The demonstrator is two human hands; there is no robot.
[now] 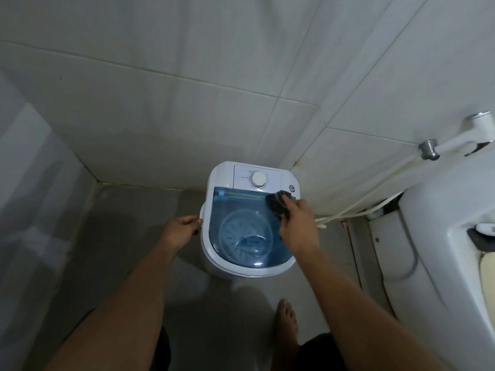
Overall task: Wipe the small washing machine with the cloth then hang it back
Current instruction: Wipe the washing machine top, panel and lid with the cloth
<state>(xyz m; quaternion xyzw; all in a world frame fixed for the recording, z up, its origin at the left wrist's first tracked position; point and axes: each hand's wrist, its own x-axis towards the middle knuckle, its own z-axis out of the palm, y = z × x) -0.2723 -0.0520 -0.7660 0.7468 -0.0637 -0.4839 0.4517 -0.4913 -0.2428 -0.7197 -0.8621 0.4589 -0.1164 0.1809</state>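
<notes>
A small white washing machine (222,266) stands on the floor in the tiled corner, with a see-through blue lid (241,207) and a round white dial (258,179) at its back. My right hand (297,218) presses a dark crumpled cloth (277,203) on the lid's far right corner, beside a small round button. My left hand (184,227) grips the machine's left rim, fingers curled against the edge. Through the lid the tub's ribbed bottom shows.
A white sink (439,236) juts in at the right, with a soap dish on its rim. A white pipe with metal fittings (430,149) and a hose run along the right wall. My bare foot (288,317) stands just behind the machine. Tiled walls close the corner.
</notes>
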